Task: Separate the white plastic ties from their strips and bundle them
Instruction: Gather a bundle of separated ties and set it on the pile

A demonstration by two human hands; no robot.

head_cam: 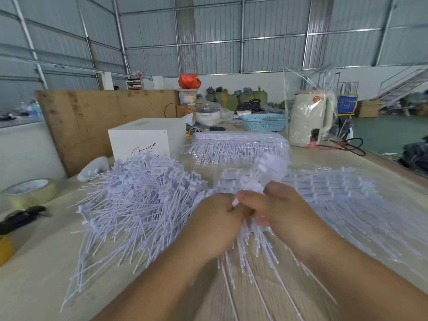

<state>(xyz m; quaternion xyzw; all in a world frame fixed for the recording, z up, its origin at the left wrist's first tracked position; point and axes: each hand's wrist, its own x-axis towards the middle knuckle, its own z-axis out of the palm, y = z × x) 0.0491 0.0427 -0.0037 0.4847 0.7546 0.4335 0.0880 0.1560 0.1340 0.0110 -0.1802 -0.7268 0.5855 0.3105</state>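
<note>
Mid-separation, by the look of it. Heaped at centre left: loose pile of white plastic ties (139,205). At centre, clutched in left hand (217,225) and right hand (280,209) together: a blurred strip of ties (271,167). Next, probably: pulling ties free without scattering them.

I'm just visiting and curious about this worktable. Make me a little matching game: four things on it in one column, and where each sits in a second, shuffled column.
Things:
1. roll of tape
2. blue basket
3. white box
4. loose pile of ties

Places:
A. far side of the table, beside the white kettle in its clear bag
B. left of the two hands, spread on the table
C. near the left edge of the table
D. behind the loose pile, in front of the wooden board

Pairs: 1-C, 2-A, 3-D, 4-B
</note>
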